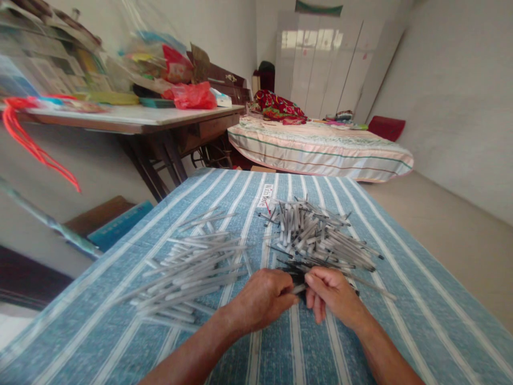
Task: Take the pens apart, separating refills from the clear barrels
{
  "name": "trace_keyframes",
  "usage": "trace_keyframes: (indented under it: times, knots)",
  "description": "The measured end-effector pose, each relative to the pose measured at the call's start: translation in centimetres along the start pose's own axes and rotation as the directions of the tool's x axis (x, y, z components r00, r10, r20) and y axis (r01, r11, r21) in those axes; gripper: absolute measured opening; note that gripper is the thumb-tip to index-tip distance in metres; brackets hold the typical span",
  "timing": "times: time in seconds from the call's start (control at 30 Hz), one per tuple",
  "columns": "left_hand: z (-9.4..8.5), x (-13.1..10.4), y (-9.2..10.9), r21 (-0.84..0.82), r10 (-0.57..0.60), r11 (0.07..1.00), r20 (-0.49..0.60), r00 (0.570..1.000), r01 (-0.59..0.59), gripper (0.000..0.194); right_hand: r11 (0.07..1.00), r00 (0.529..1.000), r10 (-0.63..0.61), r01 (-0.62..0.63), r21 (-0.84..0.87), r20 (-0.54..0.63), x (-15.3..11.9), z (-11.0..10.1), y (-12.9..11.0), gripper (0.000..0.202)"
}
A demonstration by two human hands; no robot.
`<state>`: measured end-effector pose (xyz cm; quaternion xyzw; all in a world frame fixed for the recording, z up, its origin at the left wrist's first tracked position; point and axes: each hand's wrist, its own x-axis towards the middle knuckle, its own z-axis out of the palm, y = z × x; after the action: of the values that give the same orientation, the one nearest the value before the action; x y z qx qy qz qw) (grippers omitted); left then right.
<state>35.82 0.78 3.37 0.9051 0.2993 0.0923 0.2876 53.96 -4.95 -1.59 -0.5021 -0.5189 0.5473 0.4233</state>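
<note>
Close together over the front of the table, my left hand (264, 297) and my right hand (336, 294) meet at a pale, thin pen (298, 289). The left fingers are curled around one end of it. At the other end, the right thumb and index finger pinch, with the exact contact partly hidden. Small black pieces (294, 268), probably pen caps, lie just behind and under the hands. Beyond them is a heap of white pens with dark ends (320, 230). To the left spreads a loose pile of plain whitish pen barrels (188, 267), blurred.
A blue cloth with white stripes (120, 321) covers the table. Left stands a desk (160, 117) with a red plastic bag (196, 96) and clutter; red cord (36, 144) hangs off it. A bed (320, 147) and white wardrobe (320, 69) are behind.
</note>
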Motion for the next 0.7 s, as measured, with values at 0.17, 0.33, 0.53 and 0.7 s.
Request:
trace_keyframes:
  times: [0.17,0.33,0.53,0.7]
  knots:
    - [0.19,0.1,-0.15,0.018,-0.004,1.0,0.005,1.0,0.004,0.019,0.997,0.999,0.008,-0.011,0.077,0.041,0.08,0.01,-0.02,0.035]
    - [0.52,0.13,-0.7,0.056,0.021,0.998,-0.018,1.0,-0.02,0.019,0.997,0.998,0.055,-0.056,0.044,0.028,0.05,0.06,-0.04,0.037]
    - [0.6,0.07,-0.79,0.064,0.01,0.998,-0.039,0.999,-0.008,0.019,0.989,0.995,0.056,-0.067,0.13,0.085,-0.05,0.05,-0.33,0.04]
    - [0.5,0.07,-0.67,0.056,0.0,0.998,-0.002,1.0,0.0,0.018,0.992,0.994,0.073,-0.08,0.101,0.078,0.02,-0.09,-0.07,0.034]
